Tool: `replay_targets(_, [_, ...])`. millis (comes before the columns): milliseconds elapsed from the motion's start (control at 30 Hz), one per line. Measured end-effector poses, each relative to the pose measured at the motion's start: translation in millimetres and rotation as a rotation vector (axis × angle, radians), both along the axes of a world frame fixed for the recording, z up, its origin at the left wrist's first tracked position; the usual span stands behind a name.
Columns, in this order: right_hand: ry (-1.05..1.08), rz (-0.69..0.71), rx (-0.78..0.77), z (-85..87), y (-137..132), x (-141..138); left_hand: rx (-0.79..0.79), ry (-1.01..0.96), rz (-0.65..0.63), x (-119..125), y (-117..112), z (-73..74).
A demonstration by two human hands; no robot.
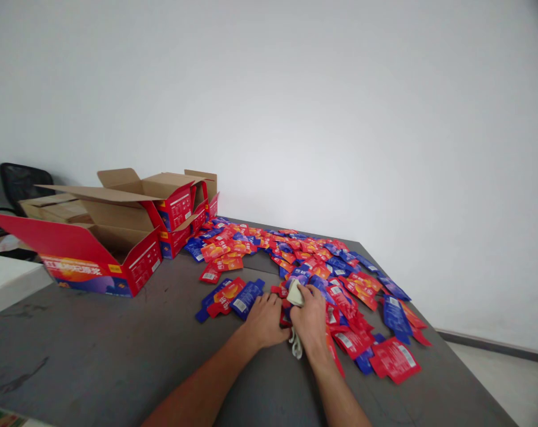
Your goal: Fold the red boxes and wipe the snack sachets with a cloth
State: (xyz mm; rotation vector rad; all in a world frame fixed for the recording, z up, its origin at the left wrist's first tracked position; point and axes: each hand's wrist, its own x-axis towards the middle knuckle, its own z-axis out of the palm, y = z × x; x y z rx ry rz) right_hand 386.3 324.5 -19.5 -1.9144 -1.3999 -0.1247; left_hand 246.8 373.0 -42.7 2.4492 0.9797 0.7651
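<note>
Both my hands rest together on a grey table (117,356), at the near edge of a wide scatter of red and blue packets (322,267). My left hand (264,320) lies knuckles up with fingers curled onto a red packet (285,316) between the hands. My right hand (311,317) is closed round a pale, cloth-like thing (295,293); a strip of the same stuff hangs below the wrist. A small group of blue and red packets (231,296) lies just left of my left hand.
Open red cardboard boxes (117,261) with brown flaps stand at the table's far left, several stacked behind the front one. A white wall runs behind. A black chair (19,184) and a white surface (6,279) sit at the far left. The table's right edge drops to a pale floor.
</note>
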Motion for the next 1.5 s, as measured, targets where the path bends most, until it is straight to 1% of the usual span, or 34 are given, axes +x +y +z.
replay_targets(100, [0.001, -0.009, -0.003, -0.2, 0, -1, -0.024, -0.029, 0.010, 6, -3, -4.4])
replay_targets(167, [0.009, -0.009, 0.004, 0.1, 0, -2, -0.033, -0.077, -0.069, 8, -4, -4.1])
replay_targets(267, [0.022, -0.001, 0.019, 0.9, -1, -2, -0.047, -0.125, -0.239, 9, -3, -2.3])
replay_targets(300, [0.026, 0.001, 0.023, 1.0, -1, -2, -0.050, -0.127, -0.266, 10, -3, -2.0])
replay_targets(333, [0.028, 0.004, 0.028, 0.8, -1, -2, -0.052, -0.127, -0.266, 10, -2, -1.9])
replay_targets(433, [0.033, 0.005, 0.050, -1.3, 0, -2, -0.045, -0.145, -0.196, 10, -2, -1.9])
replay_targets(500, [0.034, 0.007, 0.061, -3.5, 1, -1, -0.037, -0.169, -0.174, 9, -1, -0.6])
replay_targets(600, [0.031, 0.015, 0.058, -5.6, 2, 1, -0.055, -0.208, -0.167, 4, 4, 4.8])
replay_targets(667, [0.036, 0.018, 0.070, -5.3, 3, 2, -0.104, -0.294, -0.143, -1, 9, 9.9])
replay_targets(733, [0.057, 0.023, 0.107, -3.7, 4, 2, -0.177, -0.468, -0.077, -7, 14, 14.4])
replay_targets(833, [0.110, 0.049, 0.170, -0.4, 3, 0, -0.337, -0.786, 0.115, -11, 22, 17.0])
replay_targets(900, [0.141, 0.086, 0.200, 0.3, 3, -3, -0.527, -0.981, 0.234, -12, 26, 16.2])
replay_targets(967, [0.154, 0.149, 0.210, -1.5, 3, -7, -0.759, -1.136, 0.290, -11, 30, 14.8])
replay_targets(1033, [0.136, 0.226, 0.194, -5.4, 3, -15, -0.966, -1.250, 0.279, -10, 33, 13.7])
replay_targets(1067, [0.116, 0.259, 0.181, -7.7, 3, -19, -1.051, -1.294, 0.248, -9, 33, 13.1])
replay_targets(1133, [0.062, 0.309, 0.153, -11.4, 2, -29, -1.172, -1.361, 0.142, -6, 33, 11.1])
replay_targets(1200, [0.013, 0.348, 0.117, -12.6, -1, -39, -1.219, -1.390, 0.046, -2, 30, 7.4])
replay_targets(1233, [-0.006, 0.365, 0.095, -12.1, -3, -43, -1.221, -1.393, 0.029, 1, 29, 5.2])
replay_targets(1333, [-0.046, 0.366, 0.051, -8.4, -7, -49, -1.220, -1.418, 0.060, 6, 26, 0.9])
replay_targets(1400, [-0.058, 0.327, 0.054, -6.1, -8, -48, -1.247, -1.453, 0.072, 8, 25, 2.8])
replay_targets(1500, [-0.047, 0.246, 0.084, -5.3, -5, -41, -1.293, -1.494, 0.043, 4, 23, 11.1])
